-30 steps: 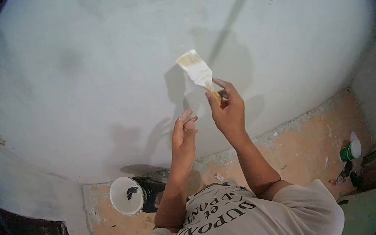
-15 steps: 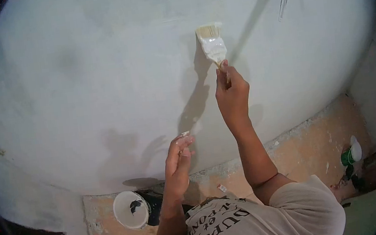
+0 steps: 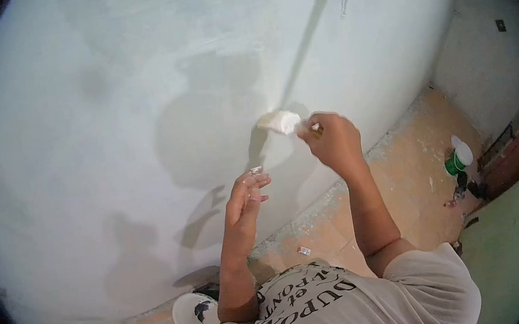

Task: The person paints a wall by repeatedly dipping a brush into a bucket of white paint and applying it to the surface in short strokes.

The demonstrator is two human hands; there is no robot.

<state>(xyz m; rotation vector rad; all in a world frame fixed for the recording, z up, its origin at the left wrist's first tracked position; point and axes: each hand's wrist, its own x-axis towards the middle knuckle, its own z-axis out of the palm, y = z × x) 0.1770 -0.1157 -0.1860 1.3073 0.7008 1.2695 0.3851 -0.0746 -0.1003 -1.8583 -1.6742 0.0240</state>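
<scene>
While the brush is gripped in R hand near the wall, L hand is held apart, open; mostly pale coverage is seen, w/ greyer patches up top.

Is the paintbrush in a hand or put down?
In a hand: the right hand grips the paintbrush by its handle, its white-coated end sticking out.

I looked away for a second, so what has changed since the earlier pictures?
The brush has swung from bristles up to bristles pointing left, and sits lower than a moment ago. The view has turned too. Nothing was taken up or let go: the right hand still grips the brush, the left hand remains empty.
</scene>
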